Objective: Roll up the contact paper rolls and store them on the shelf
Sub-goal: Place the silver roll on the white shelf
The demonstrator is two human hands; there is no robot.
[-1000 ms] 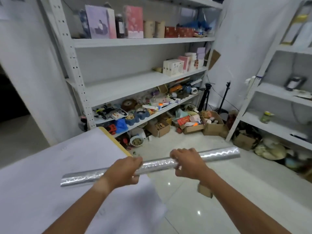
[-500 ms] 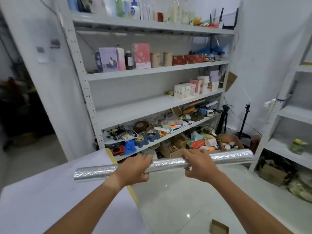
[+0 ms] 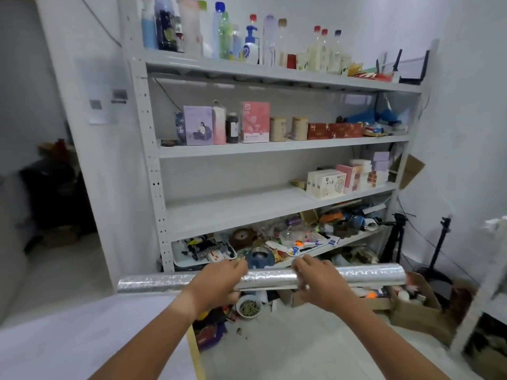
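Head camera view, looking forward and down over two bare forearms. Both hands hold one silver contact paper roll (image 3: 269,279) level in front of a white metal shelf unit (image 3: 153,171). The roll runs left to right across the lower middle of the frame, fully wound, its foil surface shiny and patterned. The left hand (image 3: 216,283) wraps it left of centre, fingers curled over the top. The right hand (image 3: 318,283) grips just right of centre, fingers closed around the tube, thumb underneath. A short stretch of roll shows between the two hands.

The shelf unit has several tiers. The top tier carries a row of bottles (image 3: 247,37). The next holds boxes and jars, among them a pink box (image 3: 255,122). The middle shelf board (image 3: 233,207) is bare on its left half, with small cartons at its right end. The tier below is crowded with mixed clutter. On the floor under the roll sits a small bowl (image 3: 248,307), near a cardboard box (image 3: 419,311). A white table surface (image 3: 82,338) fills the lower left.
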